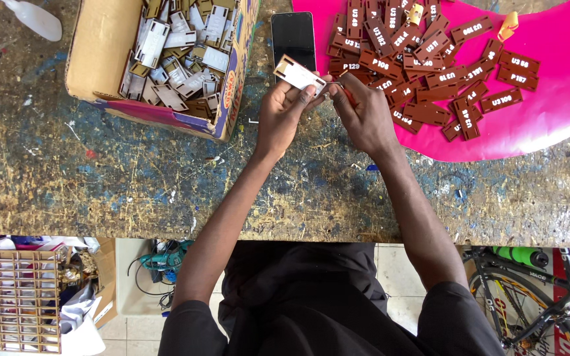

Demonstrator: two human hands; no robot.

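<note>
Seen from above, a person in dark clothing works at a paint-spattered worktop (133,191). Their left hand (285,112) pinches a small rectangular tag (298,74) with a pale protective film, fingers closed on its lower edge so it stands tilted just above the worktop. The right hand (364,112) is drawn up against the left, its fingertips pressed together at the tag's right end; whether they grip a bit of film there is too small to tell.

Just behind the hands lies a dark phone (293,36), screen off. To the left sits an open cardboard box (94,46) heaped with more pale-filmed tags. To the right, a bright pink sheet (549,112) carries a loose spread of brown tags (430,66) with white markings, the nearest ones just beside the right hand.

Below the worktop's near edge, a wooden lattice crate (11,300) stands on the left and a bicycle (536,296) on the right.
</note>
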